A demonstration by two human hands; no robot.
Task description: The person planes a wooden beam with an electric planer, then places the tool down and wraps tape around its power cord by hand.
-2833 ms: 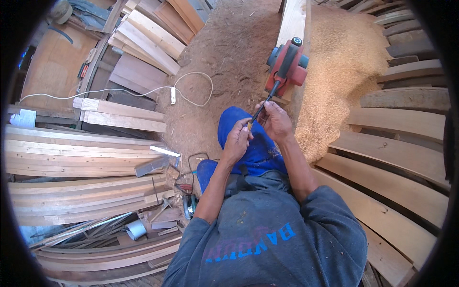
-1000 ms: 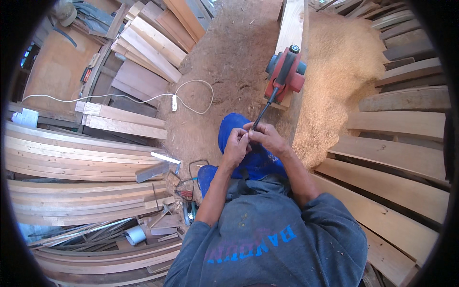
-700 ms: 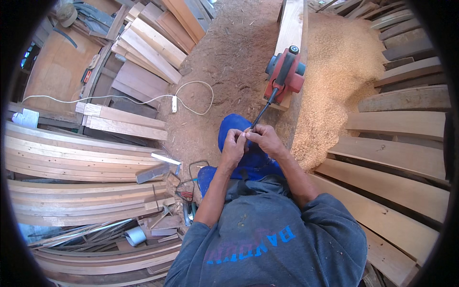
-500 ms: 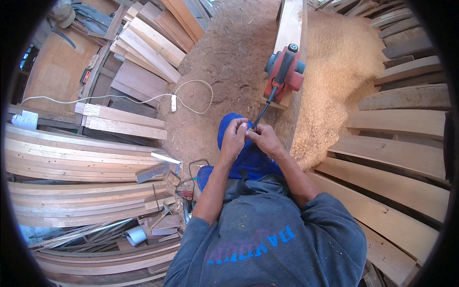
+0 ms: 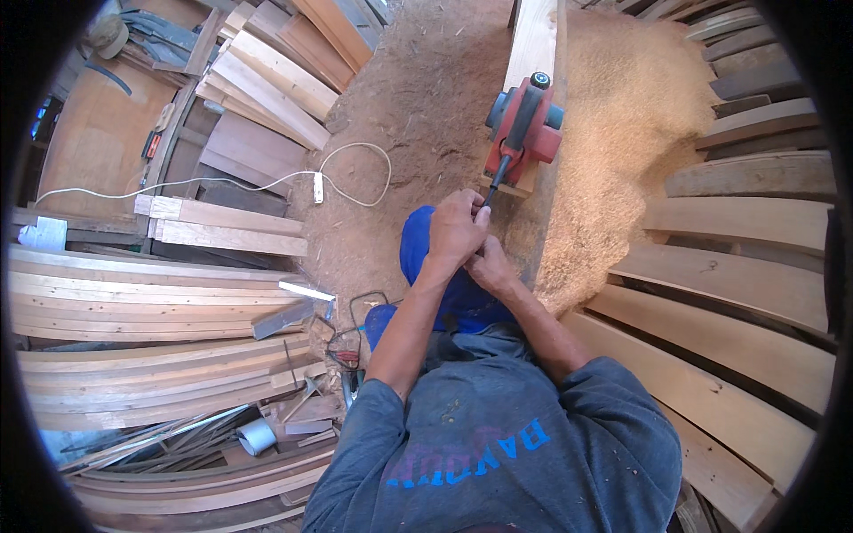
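White extension cord [image 5: 313,182] on sawdust floor [image 5: 418,107] at 11 o'clock. Curved planks [image 5: 133,302] stacked at 9. Tape roll [image 5: 258,435] at 7. Plank row [image 5: 746,293] at 3.

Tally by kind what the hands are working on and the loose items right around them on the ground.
Hands, both closed on the black cable: 2, left hand, right hand
Red electric planer lying on the plank: 1
Black cable from the planer: 1
White cord on the sawdust: 1
Roll of grey tape: 1
Total: 6
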